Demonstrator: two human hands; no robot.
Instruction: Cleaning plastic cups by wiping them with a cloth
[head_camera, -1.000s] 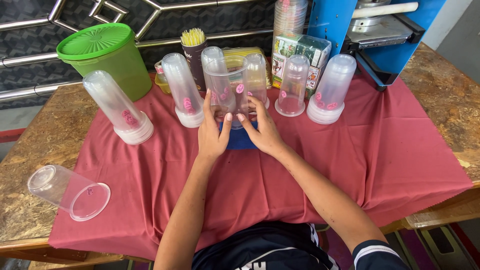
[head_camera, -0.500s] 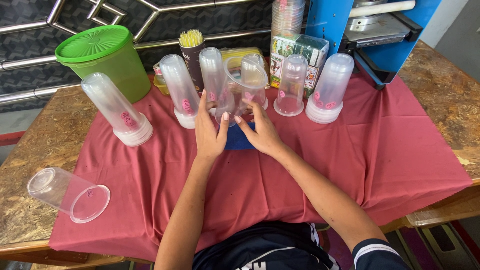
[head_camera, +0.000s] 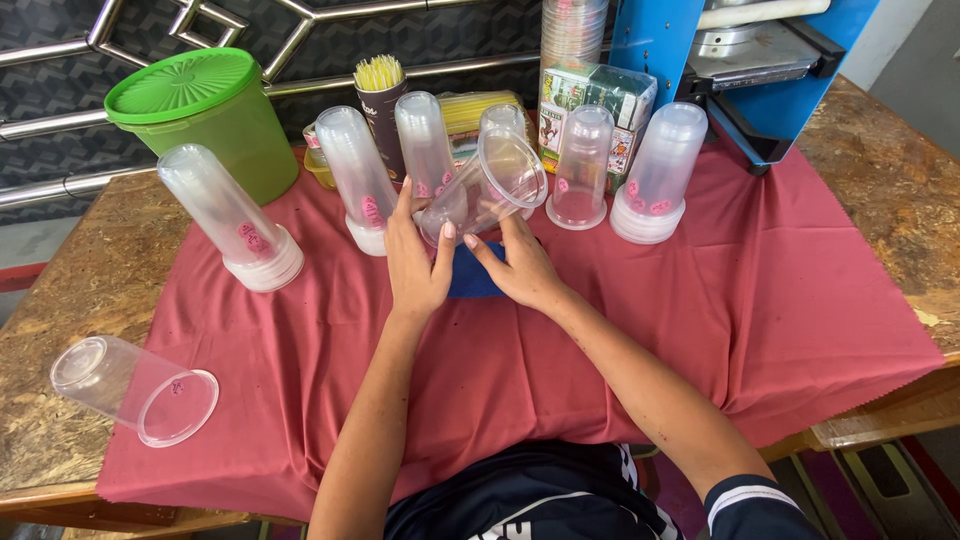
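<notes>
Left hand (head_camera: 415, 262) and right hand (head_camera: 520, 268) closed around an empty clear plastic cup (head_camera: 487, 186) tilted on its side above a blue cloth (head_camera: 475, 278), upturned cup stacks (head_camera: 362, 180) behind, green lidded tub (head_camera: 200, 115), straws in a dark cup (head_camera: 385, 100), red-clothed table (head_camera: 760, 300)

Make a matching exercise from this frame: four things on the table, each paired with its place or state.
Things:
1. clear cup
2. green tub
3. lone cup
4. blue machine

Places or states:
A. lying on its side at the cloth's left edge
B. far right corner
C. tilted in both hands
D. far left, lid on

Pairs: 1-C, 2-D, 3-A, 4-B. The left hand and right hand hold the clear cup.
</notes>
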